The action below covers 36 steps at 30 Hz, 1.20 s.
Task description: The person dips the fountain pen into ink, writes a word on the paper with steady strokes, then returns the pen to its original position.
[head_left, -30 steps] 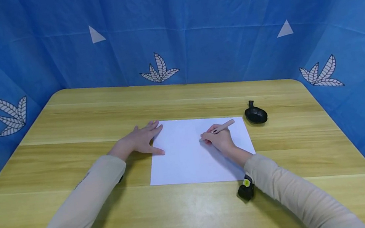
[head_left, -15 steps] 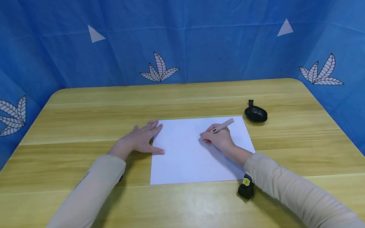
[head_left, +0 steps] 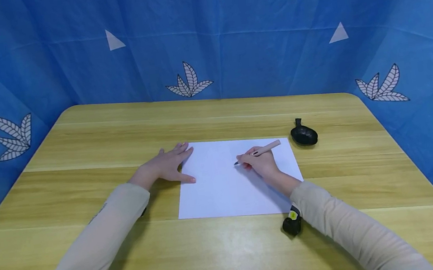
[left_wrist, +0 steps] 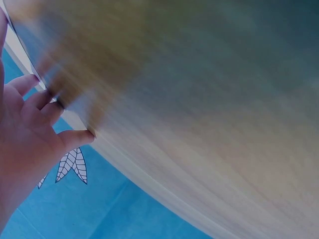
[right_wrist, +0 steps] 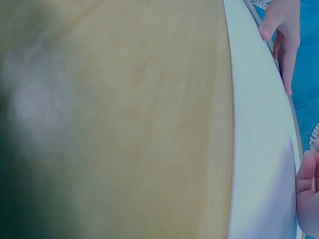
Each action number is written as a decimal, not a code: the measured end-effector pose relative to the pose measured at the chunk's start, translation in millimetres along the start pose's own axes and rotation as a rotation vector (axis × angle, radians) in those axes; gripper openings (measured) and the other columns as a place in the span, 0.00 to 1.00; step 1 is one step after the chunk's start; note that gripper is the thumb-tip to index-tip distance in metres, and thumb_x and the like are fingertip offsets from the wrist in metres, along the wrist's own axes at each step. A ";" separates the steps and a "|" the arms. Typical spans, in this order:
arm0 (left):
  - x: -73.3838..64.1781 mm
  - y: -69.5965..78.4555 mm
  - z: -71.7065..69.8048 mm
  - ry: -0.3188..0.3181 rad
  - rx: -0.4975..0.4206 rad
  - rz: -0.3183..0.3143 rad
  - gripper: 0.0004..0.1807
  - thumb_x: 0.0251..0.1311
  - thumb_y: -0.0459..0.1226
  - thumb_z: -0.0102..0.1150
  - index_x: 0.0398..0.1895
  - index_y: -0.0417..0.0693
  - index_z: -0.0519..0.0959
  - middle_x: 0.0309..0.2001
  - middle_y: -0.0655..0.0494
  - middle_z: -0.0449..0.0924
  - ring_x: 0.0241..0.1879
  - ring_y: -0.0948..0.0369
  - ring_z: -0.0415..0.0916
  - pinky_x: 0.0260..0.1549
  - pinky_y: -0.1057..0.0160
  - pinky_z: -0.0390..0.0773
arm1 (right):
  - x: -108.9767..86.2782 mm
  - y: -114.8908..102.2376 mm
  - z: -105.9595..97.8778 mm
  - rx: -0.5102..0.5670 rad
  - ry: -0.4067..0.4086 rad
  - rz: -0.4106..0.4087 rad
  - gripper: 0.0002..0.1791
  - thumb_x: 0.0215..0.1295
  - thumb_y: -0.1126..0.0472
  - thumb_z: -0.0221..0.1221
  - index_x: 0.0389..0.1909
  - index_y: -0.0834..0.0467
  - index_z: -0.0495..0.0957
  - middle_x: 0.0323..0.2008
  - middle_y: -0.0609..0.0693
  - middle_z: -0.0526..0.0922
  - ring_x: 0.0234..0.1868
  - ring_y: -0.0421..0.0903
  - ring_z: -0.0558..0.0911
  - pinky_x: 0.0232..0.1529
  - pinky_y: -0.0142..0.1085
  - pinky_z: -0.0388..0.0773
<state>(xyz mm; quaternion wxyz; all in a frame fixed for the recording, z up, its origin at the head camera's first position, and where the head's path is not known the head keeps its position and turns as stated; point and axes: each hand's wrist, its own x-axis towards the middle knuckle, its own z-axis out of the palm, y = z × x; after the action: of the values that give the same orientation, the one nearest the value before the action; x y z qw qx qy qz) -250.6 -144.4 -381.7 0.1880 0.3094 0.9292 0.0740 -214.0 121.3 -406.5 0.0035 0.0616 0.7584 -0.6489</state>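
Note:
A white sheet of paper [head_left: 216, 194] lies on the wooden table. My left hand [head_left: 166, 164] rests spread over the sheet's left edge, thumb and fingertips on the paper. In the left wrist view that hand [left_wrist: 37, 119] has its fingertips down at the surface. Over the right half of the sheet, my right hand [head_left: 260, 163] pinches a pale beige pen [head_left: 268, 147]. The pen's dark tip points down and left, at or just above the paper; contact cannot be told. The right wrist view shows only part of the right hand [right_wrist: 309, 194], with the pen out of sight.
A black oval object with a short tab [head_left: 303, 134] lies just right of the sheet's far corner. Under the right forearm hangs a black wrist device [head_left: 291, 223]. A blue curtain [head_left: 203, 32] with white leaf prints stands behind the table [head_left: 216, 258].
The pen's tip has shifted slightly left, and its dark point shows more clearly. The pen's back end has moved slightly right. My left hand and the paper stay in place.

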 end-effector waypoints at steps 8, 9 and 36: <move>1.4 -1.5 1.8 0.002 -0.004 0.000 0.55 0.46 0.65 0.52 0.70 0.44 0.43 0.69 0.47 0.33 0.67 0.51 0.29 0.54 0.34 0.37 | -0.1 -0.3 -2.1 0.019 -0.011 0.017 0.06 0.47 0.69 0.63 0.21 0.66 0.74 0.13 0.48 0.77 0.16 0.39 0.75 0.19 0.28 0.71; 1.3 -1.6 1.9 0.003 -0.006 0.000 0.55 0.46 0.65 0.52 0.70 0.44 0.43 0.69 0.47 0.33 0.67 0.51 0.29 0.54 0.34 0.37 | 0.1 -0.3 -3.1 0.035 -0.009 0.016 0.06 0.48 0.69 0.63 0.21 0.66 0.74 0.13 0.49 0.76 0.15 0.39 0.75 0.19 0.28 0.71; -1.0 0.4 -1.3 -0.015 -0.009 0.003 0.54 0.47 0.64 0.52 0.69 0.44 0.43 0.69 0.47 0.32 0.67 0.51 0.29 0.55 0.35 0.36 | 29.5 13.1 -120.7 0.374 0.121 -0.026 0.09 0.58 0.62 0.57 0.33 0.65 0.78 0.23 0.50 0.80 0.18 0.40 0.77 0.20 0.28 0.75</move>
<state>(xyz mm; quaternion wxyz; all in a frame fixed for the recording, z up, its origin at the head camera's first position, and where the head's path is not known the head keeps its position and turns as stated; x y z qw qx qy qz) -250.2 -144.7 -380.0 0.1962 0.3103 0.9270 0.0763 -233.0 244.7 -402.9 -0.0622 0.0902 0.6242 -0.7735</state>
